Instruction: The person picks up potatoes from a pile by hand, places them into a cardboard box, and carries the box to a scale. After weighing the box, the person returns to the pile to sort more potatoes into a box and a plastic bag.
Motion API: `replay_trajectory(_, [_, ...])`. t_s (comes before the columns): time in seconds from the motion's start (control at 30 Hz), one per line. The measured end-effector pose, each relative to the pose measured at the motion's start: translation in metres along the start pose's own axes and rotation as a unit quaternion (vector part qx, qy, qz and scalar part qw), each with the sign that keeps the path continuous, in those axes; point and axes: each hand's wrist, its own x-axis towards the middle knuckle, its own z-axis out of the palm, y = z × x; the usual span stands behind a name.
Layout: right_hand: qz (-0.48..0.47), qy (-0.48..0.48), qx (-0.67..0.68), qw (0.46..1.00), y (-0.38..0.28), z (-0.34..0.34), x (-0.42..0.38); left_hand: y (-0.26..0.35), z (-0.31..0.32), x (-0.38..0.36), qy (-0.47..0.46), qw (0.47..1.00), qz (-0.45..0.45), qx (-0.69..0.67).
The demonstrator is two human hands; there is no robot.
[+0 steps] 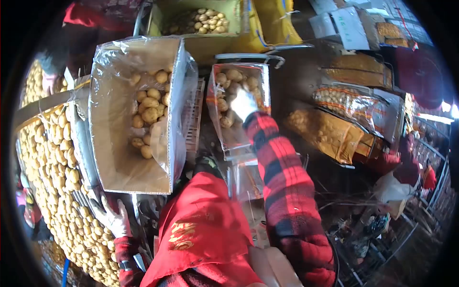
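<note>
My right hand (243,104), in a white glove, reaches into a narrow plastic-lined box (241,143) over the potatoes (233,75) inside it. Its fingers are smeared by motion, and I cannot tell whether they grip a potato. At lower left, my left hand (112,217), also gloved in white, has its fingers spread at the edge of a broad bed of potatoes (60,162). Between the two stands a large open cardboard box (114,162) with a clear plastic liner and several potatoes (150,103) at its right side.
A green-lined box of potatoes (160,21) stands at the back, beside a yellow bag (275,24). Filled mesh bags (330,136) and clear bags lie on the right. A metal rail (86,143) borders the potato bed. Another person's hand (49,82) shows at upper left.
</note>
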Motion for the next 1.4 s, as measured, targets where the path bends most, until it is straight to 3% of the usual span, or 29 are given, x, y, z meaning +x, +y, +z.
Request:
replay_trajectory(0.07, [0.082, -0.059, -0.141, 0.985, -0.025, -0.006, 0.043, 0.001, -0.002, 0.002, -0.025, 0.999, -0.013, -0.025])
replay_trajectory(0.13, [0.119, -0.138, -0.114, 0.977, -0.021, 0.003, 0.09, 0.001, -0.001, 0.002, -0.023, 0.999, -0.001, -0.03])
replay_trajectory(0.17, [0.148, -0.161, -0.078, 0.973, -0.022, 0.016, 0.104, 0.001, 0.001, 0.0, -0.044, 0.998, -0.037, -0.019])
replay_trajectory(0.2, [0.089, -0.12, -0.209, 0.966, -0.02, 0.031, 0.104, 0.001, 0.004, 0.001, -0.022, 0.999, -0.015, -0.022])
replay_trajectory(0.23, [0.156, -0.104, -0.129, 0.974, -0.013, 0.052, 0.121, 0.004, 0.006, 0.004, -0.023, 0.999, -0.029, -0.032])
replay_trajectory(0.3, [0.169, -0.106, -0.112, 0.973, -0.003, 0.075, 0.143, -0.003, 0.014, -0.008, -0.049, 0.996, -0.063, -0.028])
replay_trajectory(0.33, [0.114, -0.122, -0.174, 0.97, -0.006, 0.068, 0.143, 0.0, 0.01, -0.004, -0.044, 0.998, -0.043, 0.02])
replay_trajectory(0.4, [0.038, -0.149, -0.132, 0.979, -0.005, 0.043, 0.129, 0.0, 0.011, -0.005, -0.055, 0.997, -0.052, 0.029])
replay_trajectory(0.47, [-0.034, -0.11, -0.104, 0.988, 0.018, 0.046, 0.114, 0.009, 0.006, 0.002, -0.052, 0.997, -0.056, 0.006])
replay_trajectory(0.5, [0.037, -0.167, -0.058, 0.984, 0.026, 0.035, 0.105, 0.01, 0.005, 0.005, -0.046, 0.998, -0.044, 0.013])
replay_trajectory(0.53, [0.06, -0.169, 0.105, 0.978, 0.029, 0.024, 0.086, 0.008, 0.006, 0.006, -0.032, 0.999, -0.033, 0.006])
replay_trajectory(0.57, [0.081, -0.188, 0.334, 0.92, 0.025, 0.007, 0.062, 0.009, 0.005, 0.008, -0.023, 0.999, -0.023, -0.001])
replay_trajectory(0.63, [0.119, -0.233, 0.726, 0.635, -0.005, -0.042, 0.009, 0.009, 0.002, 0.01, -0.013, 1.0, -0.01, -0.007])
replay_trajectory(0.7, [0.048, -0.179, 0.7, 0.69, -0.002, -0.051, -0.027, 0.011, -0.004, 0.011, -0.029, 0.999, -0.022, -0.006])
replay_trajectory(0.73, [0.126, -0.18, 0.88, 0.422, -0.028, -0.074, -0.057, 0.011, -0.004, 0.011, -0.029, 0.999, -0.024, -0.001])
replay_trajectory(0.83, [0.084, -0.165, 0.927, 0.327, -0.048, -0.083, -0.114, 0.003, 0.004, 0.005, -0.009, 1.0, -0.016, 0.023])
replay_trajectory(0.9, [0.016, -0.191, 0.926, 0.325, -0.064, -0.086, -0.124, -0.001, 0.002, 0.004, -0.002, 1.0, -0.016, 0.024])
replay_trajectory(0.97, [-0.032, -0.238, 0.899, 0.366, -0.081, -0.093, -0.127, 0.0, 0.0, 0.004, 0.005, 1.0, -0.021, 0.015])
replay_trajectory(1.03, [-0.03, -0.292, 0.874, 0.387, -0.107, -0.097, -0.125, 0.0, -0.002, 0.003, 0.008, 1.0, -0.026, 0.014])
replay_trajectory(1.07, [-0.087, -0.314, 0.837, 0.44, -0.128, -0.102, -0.122, -0.002, 0.001, 0.0, 0.013, 0.999, -0.026, 0.015])
replay_trajectory(1.1, [-0.04, -0.331, 0.754, 0.565, -0.163, -0.117, -0.115, 0.001, -0.005, 0.0, 0.001, 0.999, -0.035, 0.022])
replay_trajectory(1.17, [-0.05, -0.29, 0.689, 0.663, -0.219, -0.131, -0.125, 0.005, -0.007, 0.003, -0.018, 0.999, -0.04, 0.01])
replay_trajectory(1.2, [-0.111, -0.241, 0.718, 0.643, -0.238, -0.125, -0.136, 0.002, -0.006, 0.001, -0.025, 0.999, -0.038, -0.004])
replay_trajectory(1.23, [-0.21, -0.13, 0.557, 0.793, -0.255, -0.114, -0.136, -0.004, 0.0, -0.003, -0.013, 1.0, -0.024, 0.007])
replay_trajectory(1.27, [-0.291, -0.012, 0.355, 0.888, -0.27, -0.102, -0.135, -0.002, -0.001, -0.002, -0.017, 0.999, -0.025, 0.011])
replay_trajectory(1.33, [-0.294, 0.067, 0.291, 0.908, -0.29, -0.079, -0.137, 0.001, -0.004, -0.001, -0.029, 0.999, -0.029, 0.02])
replay_trajectory(1.4, [-0.293, 0.081, 0.258, 0.917, -0.292, -0.062, -0.135, -0.001, 0.0, -0.002, -0.02, 0.999, -0.024, 0.014])
